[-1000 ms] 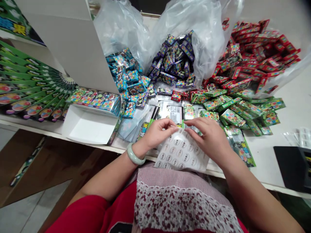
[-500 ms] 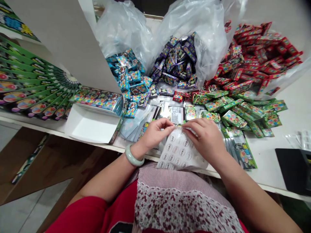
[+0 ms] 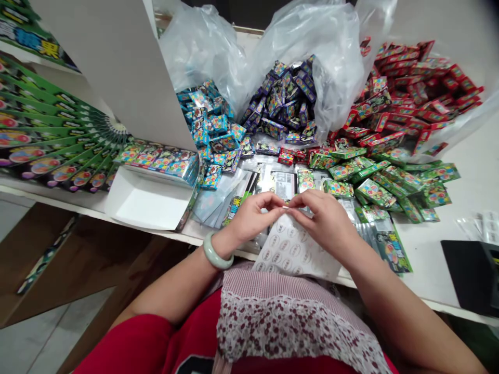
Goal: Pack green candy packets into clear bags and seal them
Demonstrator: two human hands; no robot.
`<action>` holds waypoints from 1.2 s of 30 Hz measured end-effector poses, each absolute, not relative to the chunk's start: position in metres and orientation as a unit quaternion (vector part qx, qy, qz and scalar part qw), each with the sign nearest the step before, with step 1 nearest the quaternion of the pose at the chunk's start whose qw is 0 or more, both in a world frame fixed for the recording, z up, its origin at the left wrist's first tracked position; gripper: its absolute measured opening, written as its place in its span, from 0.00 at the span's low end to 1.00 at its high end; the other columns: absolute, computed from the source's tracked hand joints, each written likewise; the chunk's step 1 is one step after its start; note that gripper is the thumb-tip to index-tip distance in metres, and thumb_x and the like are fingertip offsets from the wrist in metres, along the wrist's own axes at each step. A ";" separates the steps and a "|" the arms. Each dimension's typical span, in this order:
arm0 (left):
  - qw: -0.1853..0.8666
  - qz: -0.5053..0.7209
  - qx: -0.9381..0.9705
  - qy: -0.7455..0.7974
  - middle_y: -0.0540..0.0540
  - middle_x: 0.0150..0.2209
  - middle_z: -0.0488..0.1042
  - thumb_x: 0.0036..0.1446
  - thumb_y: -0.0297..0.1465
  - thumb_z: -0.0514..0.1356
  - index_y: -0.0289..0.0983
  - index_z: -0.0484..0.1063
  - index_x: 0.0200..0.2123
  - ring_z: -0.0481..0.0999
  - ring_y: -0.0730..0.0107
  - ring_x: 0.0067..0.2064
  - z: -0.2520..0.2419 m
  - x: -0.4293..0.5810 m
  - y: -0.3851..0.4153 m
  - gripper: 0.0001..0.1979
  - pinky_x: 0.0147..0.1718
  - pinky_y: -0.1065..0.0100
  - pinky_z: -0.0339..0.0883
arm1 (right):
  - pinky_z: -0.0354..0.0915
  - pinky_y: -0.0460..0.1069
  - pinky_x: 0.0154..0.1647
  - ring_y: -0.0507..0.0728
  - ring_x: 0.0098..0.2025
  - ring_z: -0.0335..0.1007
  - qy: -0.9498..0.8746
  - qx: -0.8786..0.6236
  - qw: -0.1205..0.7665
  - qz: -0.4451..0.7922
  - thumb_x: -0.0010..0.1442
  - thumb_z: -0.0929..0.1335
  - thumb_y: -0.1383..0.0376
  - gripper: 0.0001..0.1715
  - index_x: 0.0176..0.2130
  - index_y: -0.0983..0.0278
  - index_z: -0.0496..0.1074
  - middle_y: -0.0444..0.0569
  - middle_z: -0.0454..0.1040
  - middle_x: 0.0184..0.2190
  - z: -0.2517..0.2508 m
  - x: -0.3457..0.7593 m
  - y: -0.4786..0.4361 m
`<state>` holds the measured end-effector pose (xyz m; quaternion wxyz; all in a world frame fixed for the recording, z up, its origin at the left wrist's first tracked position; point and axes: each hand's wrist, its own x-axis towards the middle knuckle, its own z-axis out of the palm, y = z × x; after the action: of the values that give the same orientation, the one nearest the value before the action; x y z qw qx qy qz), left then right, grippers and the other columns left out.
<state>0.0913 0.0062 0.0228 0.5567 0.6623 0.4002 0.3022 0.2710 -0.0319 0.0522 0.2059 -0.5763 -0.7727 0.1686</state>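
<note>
Left hand (image 3: pixel 253 221) and right hand (image 3: pixel 323 223) closed, fingertips pinching top of one white label sheet (image 3: pixel 292 249), at edge of white table (image 3: pixel 440 259). Four packet heaps, 11 to 2 o'clock: blue heap (image 3: pixel 206 122), navy heap (image 3: pixel 283 98), green heap (image 3: pixel 376 184), red heap (image 3: pixel 413 83).

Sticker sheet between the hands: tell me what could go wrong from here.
The sticker sheet sits loosely below the pinch of the left hand and right hand, so it could crease or slip. A peeled sticker might also cling to a fingertip. The loose green packets lie close to the right hand, so a careless move could knock some toward the table's front edge.
</note>
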 end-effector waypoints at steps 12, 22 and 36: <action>0.545 0.316 0.675 0.385 0.49 0.31 0.75 0.57 0.32 0.61 0.36 0.74 0.36 0.71 0.72 0.34 0.023 0.091 0.006 0.06 0.34 0.70 0.65 | 0.58 0.52 0.40 0.59 0.39 0.70 -0.784 -0.578 0.195 0.114 0.62 0.68 0.64 0.04 0.36 0.62 0.73 0.47 0.77 0.35 0.046 0.271 -0.032; 0.599 0.302 0.631 0.389 0.53 0.24 0.68 0.56 0.32 0.60 0.35 0.70 0.28 0.66 0.76 0.27 0.019 0.092 0.010 0.06 0.28 0.72 0.60 | 0.55 0.52 0.38 0.58 0.38 0.69 -0.792 -0.576 0.196 0.056 0.62 0.68 0.64 0.04 0.35 0.61 0.72 0.45 0.77 0.33 0.042 0.269 -0.034; 0.664 0.305 0.523 0.438 0.57 0.16 0.61 0.53 0.34 0.64 0.37 0.70 0.31 0.58 0.81 0.17 0.007 0.086 0.046 0.07 0.16 0.77 0.49 | 0.61 0.55 0.54 0.58 0.51 0.68 -0.753 -0.588 0.281 0.094 0.64 0.65 0.63 0.14 0.50 0.64 0.70 0.52 0.76 0.48 0.050 0.323 -0.060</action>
<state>0.0863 0.0461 0.0072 0.6641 0.5232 0.4384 0.3050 0.3233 -0.0603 0.0496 0.2815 -0.5876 -0.7528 0.0940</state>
